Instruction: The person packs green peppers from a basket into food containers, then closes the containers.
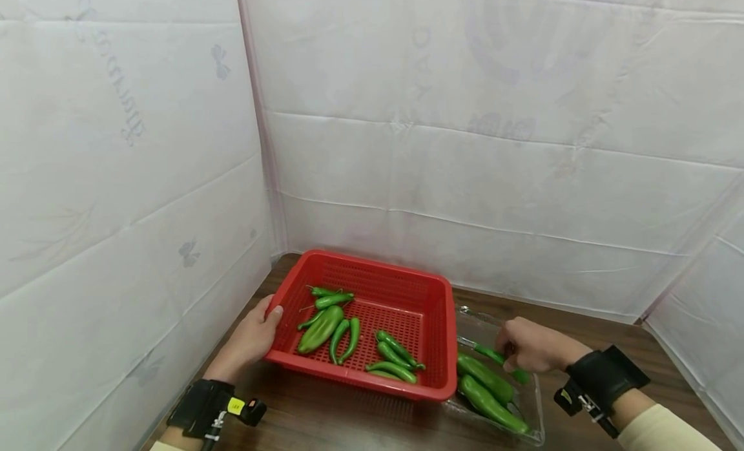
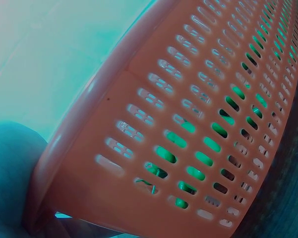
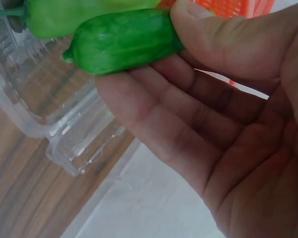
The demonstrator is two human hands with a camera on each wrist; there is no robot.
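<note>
A red perforated plastic basket (image 1: 430, 296) rests tilted on the dark wooden table (image 1: 349, 419), its left edge raised and close to the white sheeted wall (image 1: 116, 179), its far rim near the back wall, its right rim overlapping the clear plastic tray (image 1: 537, 406) that lies just beside it. The left hand (image 1: 250, 341) grips the basket's left rim, thumb curled over the edge; in the left wrist view only the slotted side wall (image 2: 188, 114) and a blurred part of the hand show. The right hand (image 1: 531, 346), right of the basket and over the tray, pinches a slim green chili pepper (image 1: 491, 355) between thumb and fingers; the right wrist view shows the thumb (image 3: 228, 34) pressing the pepper (image 3: 124, 42) onto the fingers above the tray's corner (image 3: 64, 144). Open tabletop lies in front of the basket and to the right of the tray. Count: about nine green peppers inside the basket (image 1: 321, 328), clustered at its left and near side; two larger peppers lying in the tray (image 1: 485, 380); one held.
</note>
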